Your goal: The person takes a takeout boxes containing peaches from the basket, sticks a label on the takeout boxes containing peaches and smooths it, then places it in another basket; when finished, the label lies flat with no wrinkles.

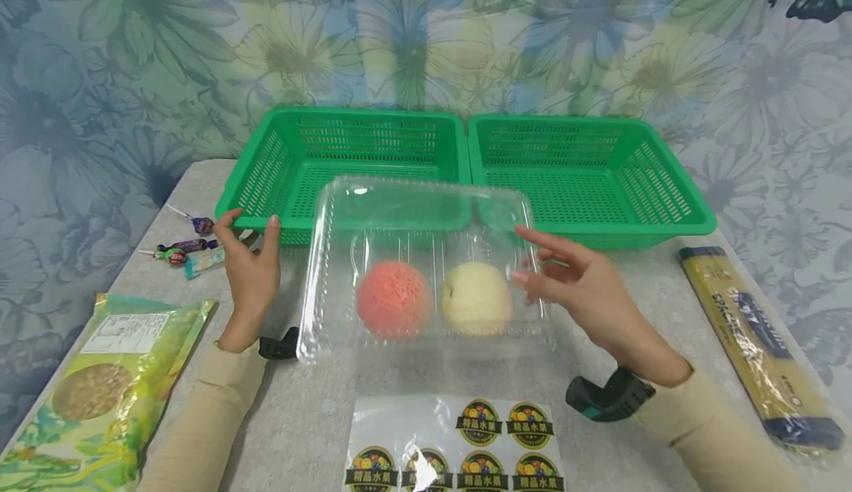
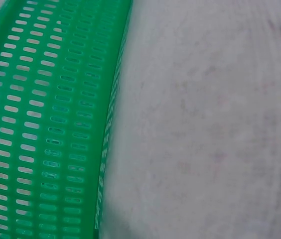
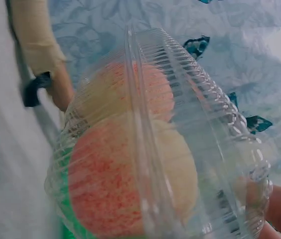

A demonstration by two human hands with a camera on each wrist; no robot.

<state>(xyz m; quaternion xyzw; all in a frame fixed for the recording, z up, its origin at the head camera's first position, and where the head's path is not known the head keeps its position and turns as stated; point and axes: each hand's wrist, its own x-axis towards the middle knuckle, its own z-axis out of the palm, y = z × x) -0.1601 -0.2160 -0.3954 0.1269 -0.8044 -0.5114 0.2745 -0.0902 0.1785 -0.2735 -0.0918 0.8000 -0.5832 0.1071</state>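
Observation:
My right hand [image 1: 586,292] holds the right side of a clear plastic clamshell fruit box [image 1: 399,207], with the thumb on the near face. Through the plastic show a pink-red, peach-like fruit [image 1: 394,300] and a pale yellow one [image 1: 476,298], side by side. In the right wrist view the box looks closed, and both fruits [image 3: 105,179] have pink and cream sides. My left hand [image 1: 253,274] is at the front left corner of the left green basket [image 1: 226,207], fingers spread apart; whether it touches the rim I cannot tell. Its fingers are out of the left wrist view.
A second green basket [image 1: 705,218] stands beside the first. Lollipops and candies [image 1: 189,251] and a green-yellow bag [image 1: 106,396] lie left. A spaghetti pack [image 1: 759,344] lies right. A sheet of round fruit stickers [image 1: 399,422] is at the near edge.

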